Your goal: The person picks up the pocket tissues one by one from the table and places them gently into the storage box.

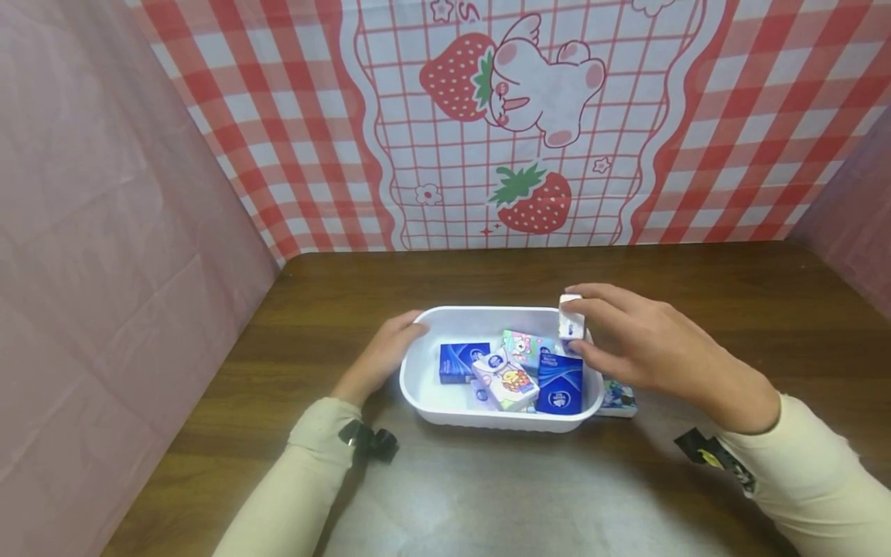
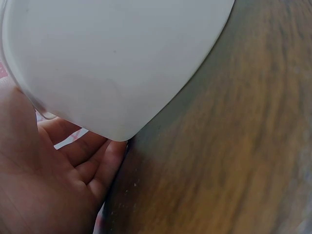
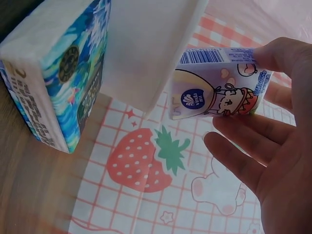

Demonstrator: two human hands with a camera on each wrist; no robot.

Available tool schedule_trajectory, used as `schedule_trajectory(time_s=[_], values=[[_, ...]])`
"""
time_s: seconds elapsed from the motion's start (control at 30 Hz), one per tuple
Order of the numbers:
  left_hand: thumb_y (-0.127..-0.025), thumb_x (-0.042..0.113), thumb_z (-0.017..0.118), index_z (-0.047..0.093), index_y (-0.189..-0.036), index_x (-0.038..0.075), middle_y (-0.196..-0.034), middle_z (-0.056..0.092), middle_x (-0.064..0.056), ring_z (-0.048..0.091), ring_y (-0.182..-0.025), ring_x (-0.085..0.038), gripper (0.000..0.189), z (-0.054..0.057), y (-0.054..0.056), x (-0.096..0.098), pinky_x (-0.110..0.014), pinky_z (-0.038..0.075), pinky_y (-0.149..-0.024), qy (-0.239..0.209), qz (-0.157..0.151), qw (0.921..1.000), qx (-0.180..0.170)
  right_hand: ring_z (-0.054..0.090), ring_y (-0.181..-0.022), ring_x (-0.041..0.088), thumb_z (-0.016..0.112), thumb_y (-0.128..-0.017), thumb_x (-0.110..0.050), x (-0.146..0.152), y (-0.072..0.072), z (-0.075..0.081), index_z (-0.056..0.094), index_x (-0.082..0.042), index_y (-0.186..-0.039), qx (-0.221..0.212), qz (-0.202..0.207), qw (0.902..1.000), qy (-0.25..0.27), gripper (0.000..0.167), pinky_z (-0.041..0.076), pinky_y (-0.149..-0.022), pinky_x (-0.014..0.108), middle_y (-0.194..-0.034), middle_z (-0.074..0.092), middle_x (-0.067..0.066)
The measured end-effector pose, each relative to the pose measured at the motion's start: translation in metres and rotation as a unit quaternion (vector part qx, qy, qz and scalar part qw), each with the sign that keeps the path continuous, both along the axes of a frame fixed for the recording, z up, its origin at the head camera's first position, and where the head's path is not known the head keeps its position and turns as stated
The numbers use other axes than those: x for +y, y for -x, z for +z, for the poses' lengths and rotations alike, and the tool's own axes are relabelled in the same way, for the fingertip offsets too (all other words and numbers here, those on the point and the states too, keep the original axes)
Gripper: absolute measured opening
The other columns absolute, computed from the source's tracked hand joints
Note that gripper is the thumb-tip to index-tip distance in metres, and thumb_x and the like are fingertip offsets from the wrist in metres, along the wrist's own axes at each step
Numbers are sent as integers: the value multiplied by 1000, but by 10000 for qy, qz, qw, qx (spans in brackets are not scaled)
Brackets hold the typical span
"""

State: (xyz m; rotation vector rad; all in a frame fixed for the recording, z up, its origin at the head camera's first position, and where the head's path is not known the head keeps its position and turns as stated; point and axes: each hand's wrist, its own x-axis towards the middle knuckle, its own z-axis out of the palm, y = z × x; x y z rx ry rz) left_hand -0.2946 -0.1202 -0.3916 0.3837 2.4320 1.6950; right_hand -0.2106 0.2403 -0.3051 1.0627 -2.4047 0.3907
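A white plastic tub (image 1: 480, 420) stands on the table, with several pocket tissue packs inside. Blue packs (image 1: 561, 384) lie at its left and right, and a white cartoon pack (image 1: 511, 383) rests tilted in the middle. My left hand (image 1: 381, 357) grips the tub's left end, thumb at the rim and fingers against the outer wall in the left wrist view. Above the right end, my right hand (image 1: 650, 352) pinches a purple cartoon tissue pack (image 3: 214, 90) between thumb and fingers. The pack is held upright in the head view.
Outside the tub, by its right end, a blue-green patterned tissue pack (image 3: 73, 63) is on the wooden table (image 1: 334, 294). A red-and-white checked cloth (image 1: 292, 116) with strawberries hangs behind. Pink cloth (image 1: 104, 232) flanks the left side.
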Motion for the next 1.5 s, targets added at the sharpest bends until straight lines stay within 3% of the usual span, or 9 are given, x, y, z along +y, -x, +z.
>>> schedule_trajectory(time_s=[0.67,1.5], values=[[-103,24,50,62,-133,7,-110,69,-12,68,-89,-23,37,0,0,0,-35,58,-76,37,33,10000,2,63,-119,26,82,-82,-22,-5,-1,-7,62,-16,-133,-538,55,9979,-360,55,58,-84,40,-149,51,5],[-104,24,50,62,-133,7,-111,69,-12,68,-90,-24,36,0,0,1,-37,58,-77,25,37,10000,10,61,-121,29,77,-88,-18,-10,-1,-11,60,-14,-136,-854,202,9951,-459,51,57,-86,43,-156,42,5]])
